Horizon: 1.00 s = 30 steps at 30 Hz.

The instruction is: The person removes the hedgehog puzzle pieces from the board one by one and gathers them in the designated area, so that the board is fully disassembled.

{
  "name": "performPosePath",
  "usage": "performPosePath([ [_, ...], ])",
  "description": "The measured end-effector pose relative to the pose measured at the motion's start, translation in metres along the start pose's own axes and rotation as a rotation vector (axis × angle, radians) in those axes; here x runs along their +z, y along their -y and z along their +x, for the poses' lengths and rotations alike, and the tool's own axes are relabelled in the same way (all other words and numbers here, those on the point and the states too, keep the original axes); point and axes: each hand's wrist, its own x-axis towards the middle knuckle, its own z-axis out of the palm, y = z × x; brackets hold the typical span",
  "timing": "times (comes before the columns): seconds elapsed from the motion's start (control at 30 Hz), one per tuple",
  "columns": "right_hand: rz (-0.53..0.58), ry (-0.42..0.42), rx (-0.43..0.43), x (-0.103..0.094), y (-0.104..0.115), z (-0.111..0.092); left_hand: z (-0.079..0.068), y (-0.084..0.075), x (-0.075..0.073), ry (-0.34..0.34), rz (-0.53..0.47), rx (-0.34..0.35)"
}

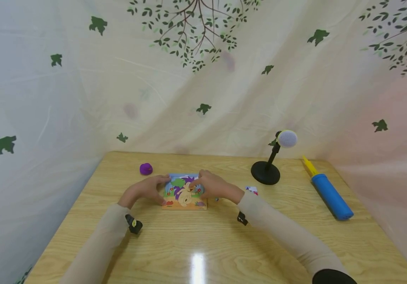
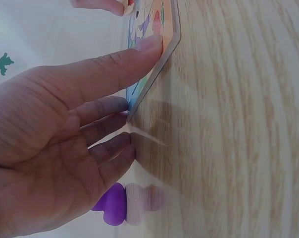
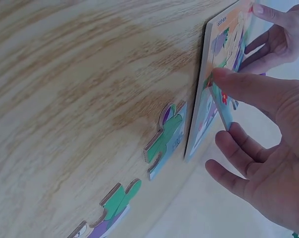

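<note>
A colourful jigsaw puzzle board lies flat on the table in front of me, with a purple-haired cartoon figure printed on it. My left hand is at its left side. In the left wrist view the thumb presses on the board's face, while the other fingertips reach its far corner. My right hand is over the board's right side. It pinches a puzzle piece between thumb and fingers, tilted up against the board. Beside the board lie a green and blue piece and another green and purple piece.
A small purple rounded toy is behind my left hand. At the back right stands a black-based stand with a white round head. A blue hand pump with a yellow nozzle lies at the right edge of the wooden table.
</note>
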Motion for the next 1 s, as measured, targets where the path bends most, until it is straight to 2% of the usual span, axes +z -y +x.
performPosePath([
  [0.43,-0.037,-0.026,-0.022,0.0003,0.0023,-0.0013,-0.0003,0.0,0.0004,-0.004,0.009,0.018],
  [1.0,-0.041,-0.038,0.003,0.0,0.0022,-0.0029,-0.0011,-0.0023,-0.0008,0.007,-0.001,-0.007],
])
